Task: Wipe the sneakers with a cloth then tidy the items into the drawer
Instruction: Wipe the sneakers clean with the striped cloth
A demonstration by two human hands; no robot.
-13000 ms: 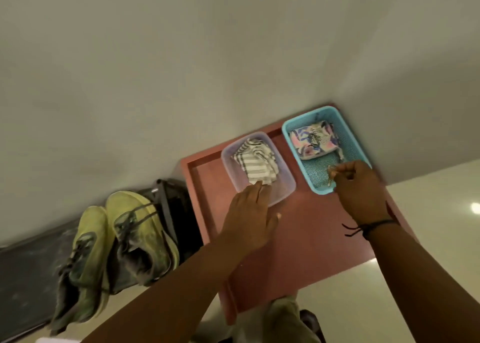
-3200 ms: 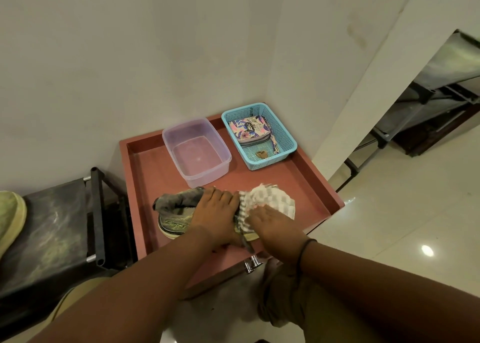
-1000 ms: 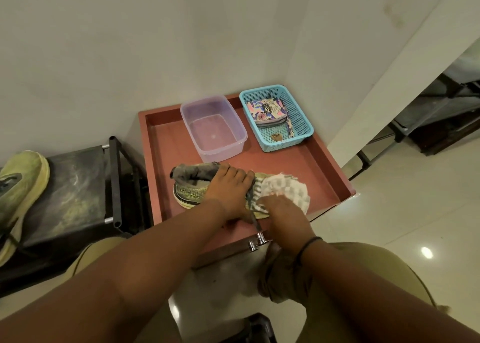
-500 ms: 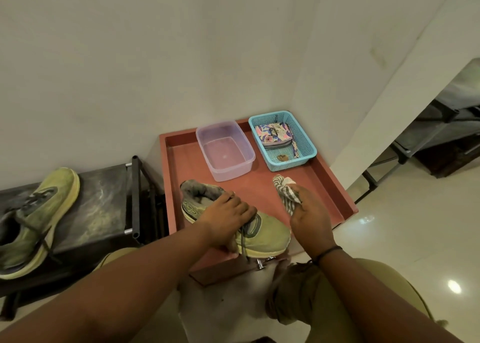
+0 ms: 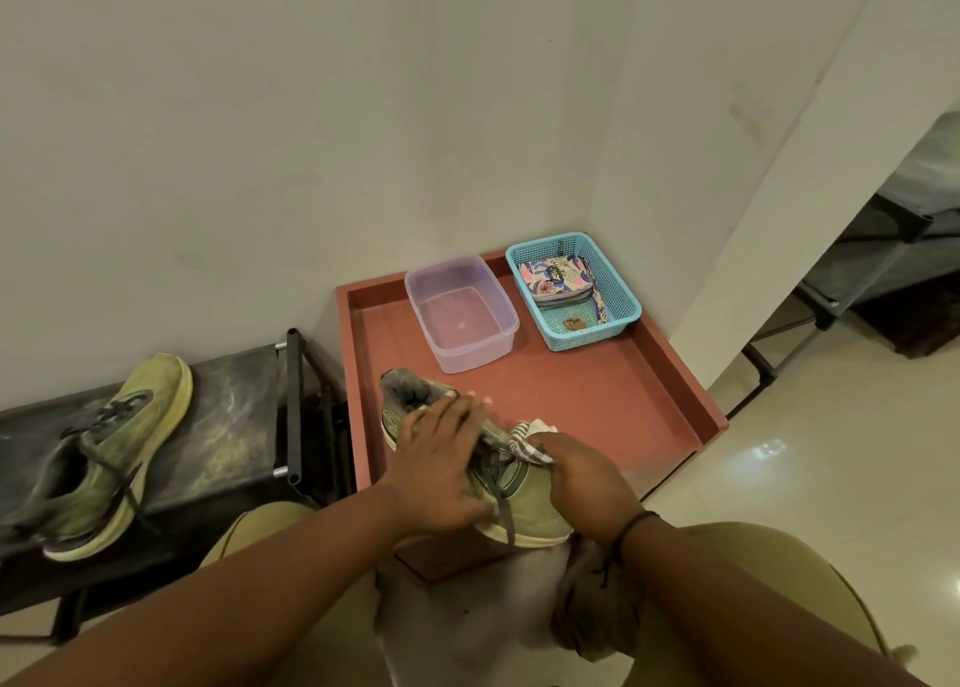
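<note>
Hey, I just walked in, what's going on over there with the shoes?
A person is cleaning a sneaker that lies in an open red drawer. The left hand holds the shoe down over its laces, while the right hand grips a striped cloth against the shoe's upper. The other sneaker waits on the dark rack to the left. At the back of the drawer sit an empty clear tub and a blue basket holding a patterned pouch.
</note>
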